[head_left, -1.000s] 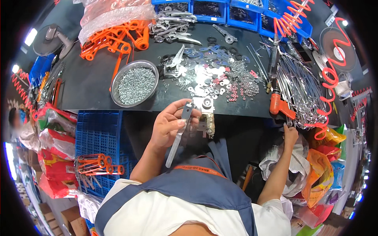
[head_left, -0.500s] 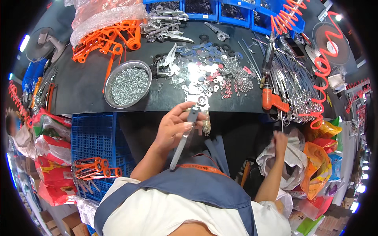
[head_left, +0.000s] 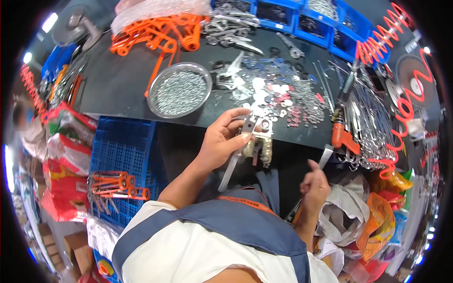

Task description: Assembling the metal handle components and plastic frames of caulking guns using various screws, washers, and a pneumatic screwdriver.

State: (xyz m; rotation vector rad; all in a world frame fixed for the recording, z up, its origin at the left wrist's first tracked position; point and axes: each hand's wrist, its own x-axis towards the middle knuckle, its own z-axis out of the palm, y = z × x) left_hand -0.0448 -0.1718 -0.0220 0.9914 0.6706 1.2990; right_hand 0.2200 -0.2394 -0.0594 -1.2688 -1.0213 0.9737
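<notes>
Pinched between the thumb and fingers of my left hand (head_left: 223, 140) is a flat metal bar (head_left: 229, 172) with a holed upper end. It slants down toward my apron. Just beyond those fingertips, a metal fixture (head_left: 265, 125) sits at the table edge. My right hand (head_left: 315, 185) is off the table's front edge to the right, its fingers closed and slightly blurred. A flat silver strip (head_left: 325, 155) sticks up from its fingers; its lower end is hidden there. Above that strip lies an orange power screwdriver (head_left: 343, 137).
A steel bowl (head_left: 206, 75) of small metal parts stands at left, near orange frames (head_left: 155, 35). Loose washers and nuts (head_left: 302, 106) cover mid-table. Metal rods (head_left: 373, 127) pile at right beneath a red coiled hose (head_left: 408, 111). Blue bins (head_left: 311, 26) line the back; sacks (head_left: 342, 207) stand lower right.
My right hand has come left and toward me from beside the rods, with the silver strip. The left hand keeps its bar. The whole view has shifted and tilted.
</notes>
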